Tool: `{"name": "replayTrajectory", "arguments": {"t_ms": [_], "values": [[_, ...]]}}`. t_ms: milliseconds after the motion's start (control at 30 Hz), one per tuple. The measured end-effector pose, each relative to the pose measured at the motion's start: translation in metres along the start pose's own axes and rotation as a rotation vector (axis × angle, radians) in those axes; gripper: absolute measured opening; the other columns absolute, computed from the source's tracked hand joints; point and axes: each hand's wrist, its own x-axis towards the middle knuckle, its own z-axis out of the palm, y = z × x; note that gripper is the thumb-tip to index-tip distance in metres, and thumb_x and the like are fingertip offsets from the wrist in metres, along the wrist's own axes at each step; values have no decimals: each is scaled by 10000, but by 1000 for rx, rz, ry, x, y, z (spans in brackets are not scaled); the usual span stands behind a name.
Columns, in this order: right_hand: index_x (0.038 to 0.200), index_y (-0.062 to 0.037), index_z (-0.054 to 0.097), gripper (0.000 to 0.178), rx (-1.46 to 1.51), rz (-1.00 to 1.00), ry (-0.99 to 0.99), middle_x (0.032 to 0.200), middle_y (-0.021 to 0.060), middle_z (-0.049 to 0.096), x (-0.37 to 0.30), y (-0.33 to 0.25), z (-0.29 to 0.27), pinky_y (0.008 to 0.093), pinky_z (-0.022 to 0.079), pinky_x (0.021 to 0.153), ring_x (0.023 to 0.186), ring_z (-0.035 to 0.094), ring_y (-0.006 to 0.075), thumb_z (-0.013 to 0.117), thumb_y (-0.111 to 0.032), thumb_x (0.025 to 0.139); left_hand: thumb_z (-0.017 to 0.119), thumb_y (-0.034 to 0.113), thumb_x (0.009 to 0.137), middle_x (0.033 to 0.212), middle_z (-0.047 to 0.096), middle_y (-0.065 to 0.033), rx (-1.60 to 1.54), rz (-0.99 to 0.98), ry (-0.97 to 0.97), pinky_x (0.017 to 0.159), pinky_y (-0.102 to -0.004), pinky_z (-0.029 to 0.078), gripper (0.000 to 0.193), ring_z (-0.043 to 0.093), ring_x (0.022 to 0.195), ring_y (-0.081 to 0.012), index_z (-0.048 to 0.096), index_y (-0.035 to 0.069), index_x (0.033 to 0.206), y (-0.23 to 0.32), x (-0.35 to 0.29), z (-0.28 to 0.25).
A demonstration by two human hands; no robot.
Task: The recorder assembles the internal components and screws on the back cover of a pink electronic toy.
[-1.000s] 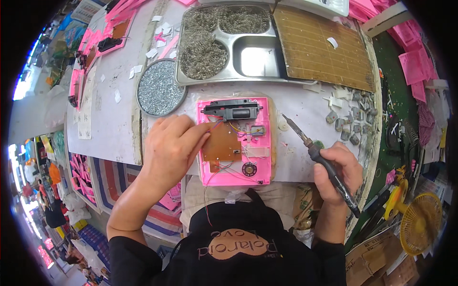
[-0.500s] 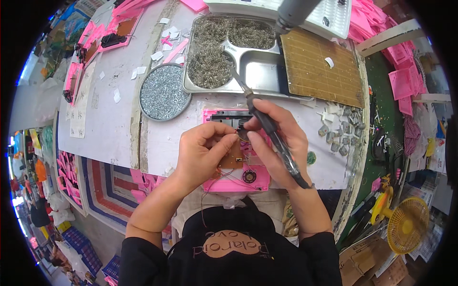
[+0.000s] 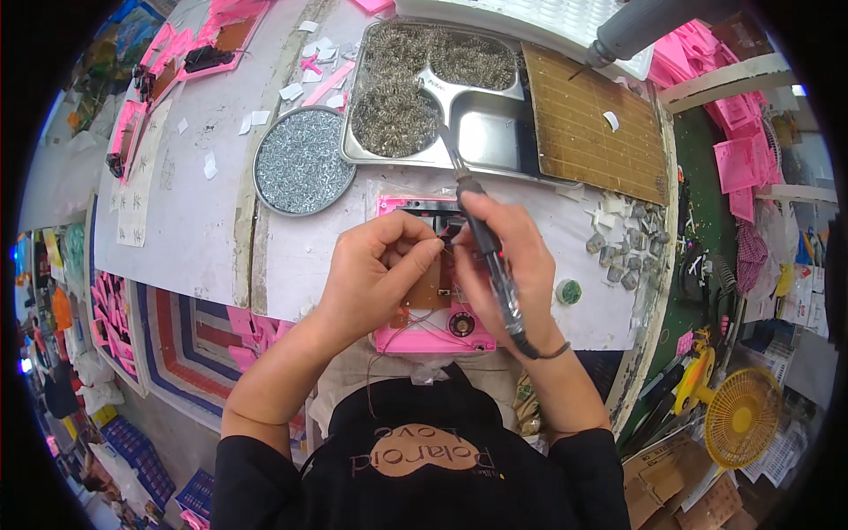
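My left hand [image 3: 375,269] has its thumb and forefinger pinched on what looks like a thin wire, its tip hidden by the fingers. A soldering iron [image 3: 486,238] lies across my right hand [image 3: 521,265], its metal tip pointing up and away. The right fingertips reach down beside a small black part [image 3: 452,228], close to the left fingertips. Under both hands is an open pink plastic housing [image 3: 389,340]. It carries a brown circuit board [image 3: 426,287], a round black part [image 3: 461,324] and loose thin wires [image 3: 402,331].
Beyond the housing stand a round dish of small screws [image 3: 305,163] and a metal compartment tray [image 3: 486,163] with springs [image 3: 393,115]. A brown gridded board [image 3: 601,124] lies right, under a hanging power screwdriver [image 3: 636,31]. Grey-white small parts [image 3: 632,243] and a green-topped container [image 3: 568,291] sit right.
The hanging screwdriver has swung right, away from the tray. My right hand has shifted slightly left with the soldering iron, which stands a little steeper. The left hand keeps its pinch.
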Motion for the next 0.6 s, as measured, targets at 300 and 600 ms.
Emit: {"name": "replayTrajectory", "arguments": {"t_ms": [300, 600], "values": [[1305, -58, 641, 549, -125, -102, 61, 979, 116, 691, -37, 6, 1, 571, 425, 1107, 908, 682, 296, 803, 32, 788, 768, 55, 784, 966, 603, -119, 620, 423, 60, 708, -374, 527, 111, 639, 809, -294, 678, -8, 791, 1, 12, 2], [1160, 15, 651, 344, 0, -172, 99, 804, 93, 640, -40, 17, -58, 378, 449, 712, 696, 576, 232, 774, -28, 841, 755, 16, 766, 980, 581, -116, 610, 377, 52, 707, -345, 505, 106, 613, 833, -258, 661, -12, 806, 0, 10, 3]]}}
